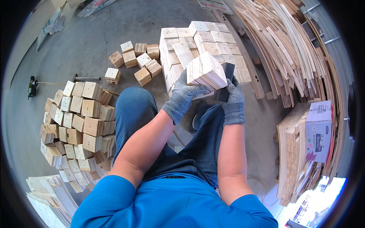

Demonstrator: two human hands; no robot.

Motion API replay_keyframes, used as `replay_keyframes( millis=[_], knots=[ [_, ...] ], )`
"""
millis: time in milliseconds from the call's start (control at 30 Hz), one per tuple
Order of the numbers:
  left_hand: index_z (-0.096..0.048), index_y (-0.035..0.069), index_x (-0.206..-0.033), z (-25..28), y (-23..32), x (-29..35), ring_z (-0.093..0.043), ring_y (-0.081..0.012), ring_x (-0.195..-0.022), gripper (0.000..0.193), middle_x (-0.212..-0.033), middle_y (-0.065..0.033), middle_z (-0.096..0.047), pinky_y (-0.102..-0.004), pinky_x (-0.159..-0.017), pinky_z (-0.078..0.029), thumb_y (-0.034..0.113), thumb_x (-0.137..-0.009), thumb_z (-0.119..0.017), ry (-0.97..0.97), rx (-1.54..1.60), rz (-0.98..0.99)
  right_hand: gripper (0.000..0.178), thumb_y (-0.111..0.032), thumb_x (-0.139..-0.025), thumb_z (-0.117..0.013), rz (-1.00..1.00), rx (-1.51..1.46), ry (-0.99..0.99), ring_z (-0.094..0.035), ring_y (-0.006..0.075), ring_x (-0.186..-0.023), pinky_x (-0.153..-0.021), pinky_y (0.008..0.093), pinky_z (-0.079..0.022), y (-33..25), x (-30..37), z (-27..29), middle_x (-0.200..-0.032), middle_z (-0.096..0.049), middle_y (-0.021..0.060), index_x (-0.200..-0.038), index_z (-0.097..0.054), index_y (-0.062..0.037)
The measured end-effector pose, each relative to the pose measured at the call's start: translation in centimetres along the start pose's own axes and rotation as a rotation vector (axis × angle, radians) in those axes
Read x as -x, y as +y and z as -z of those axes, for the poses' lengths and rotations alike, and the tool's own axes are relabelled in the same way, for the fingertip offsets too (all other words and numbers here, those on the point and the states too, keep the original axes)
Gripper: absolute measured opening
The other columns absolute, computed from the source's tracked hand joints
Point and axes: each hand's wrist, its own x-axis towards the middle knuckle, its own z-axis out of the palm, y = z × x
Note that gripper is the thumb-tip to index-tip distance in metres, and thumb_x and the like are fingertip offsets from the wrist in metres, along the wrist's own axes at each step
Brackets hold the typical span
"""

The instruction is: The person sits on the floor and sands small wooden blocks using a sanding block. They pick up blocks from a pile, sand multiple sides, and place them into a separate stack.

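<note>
My left hand, in a grey knit glove, grips a square wooden block with layered edges from its left and underside. In my gloved right hand is a black flat-sided block, pressed close to the right side of the wooden block; what kind of tool it is I cannot make out. My right fingers are partly hidden behind it. Just beyond my hands stands a neat stack of similar wooden blocks, with a thin flat board lying on it.
Several loose blocks lie left of the stack. A large pile of blocks sits by my left knee, near a dark power tool. Long wood strips line the right side, with a cardboard box nearer me.
</note>
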Motion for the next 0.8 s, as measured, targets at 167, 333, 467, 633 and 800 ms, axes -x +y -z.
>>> replay_keyframes(
  millis=[167, 333, 467, 633, 800],
  knots=[
    [-0.049, 0.004, -0.157, 0.3, 0.0, -0.1, -0.070, -0.0257, -0.123, 0.093, -0.139, -0.0134, -0.069, -0.0369, -0.100, -0.063, -0.009, -0.075, -0.091, 0.005, 0.016, 0.006, 0.056, -0.015, -0.106, -0.071, -0.030, 0.017, 0.009, -0.072, 0.0198, -0.109, -0.090, 0.0314, -0.061, -0.4, 0.2, -0.4, -0.132, -0.071, 0.0150, -0.155, -0.052, 0.0040],
    [-0.051, 0.003, -0.156, 0.1, 0.9, 0.2, -0.071, -0.0246, -0.122, 0.090, -0.138, -0.0133, -0.069, -0.0362, -0.103, -0.062, -0.008, -0.076, -0.091, -0.007, 0.025, 0.027, 0.057, -0.015, -0.105, -0.071, -0.042, 0.030, 0.012, -0.073, 0.0195, -0.108, -0.089, 0.0315, -0.061, -0.4, 0.1, -0.5, -0.131, -0.071, 0.0154, -0.155, -0.052, 0.0038],
    [-0.052, 0.002, -0.154, 0.5, 0.8, 0.0, -0.071, -0.0270, -0.124, 0.086, -0.137, -0.0162, -0.069, -0.0378, -0.101, -0.063, -0.006, -0.078, -0.089, 0.012, -0.036, -0.008, 0.057, -0.015, -0.105, -0.071, -0.065, 0.061, 0.015, -0.073, 0.0196, -0.107, -0.088, 0.0313, -0.061, -0.4, 0.0, -0.6, -0.130, -0.071, 0.0152, -0.156, -0.052, 0.0033],
    [-0.056, 0.002, -0.149, 0.6, 0.9, 0.0, -0.073, -0.0234, -0.117, 0.079, -0.128, -0.0133, -0.074, -0.0354, -0.103, -0.060, 0.008, -0.080, -0.093, 0.009, -0.035, -0.006, 0.057, -0.015, -0.105, -0.071, -0.062, 0.097, 0.019, -0.073, 0.0191, -0.104, -0.086, 0.0304, -0.061, -0.5, 0.3, -1.0, -0.128, -0.072, 0.0139, -0.156, -0.053, 0.0023],
    [-0.058, 0.000, -0.147, 0.2, 1.6, 0.3, -0.074, -0.0235, -0.113, 0.074, -0.125, -0.0145, -0.075, -0.0349, -0.101, -0.060, 0.014, -0.083, -0.092, 0.026, -0.055, 0.018, 0.057, -0.015, -0.104, -0.073, -0.065, 0.152, 0.007, -0.073, 0.0175, -0.102, -0.087, 0.0297, -0.061, -0.6, 0.2, -0.9, -0.126, -0.073, 0.0127, -0.155, -0.054, 0.0015]
  ],
)
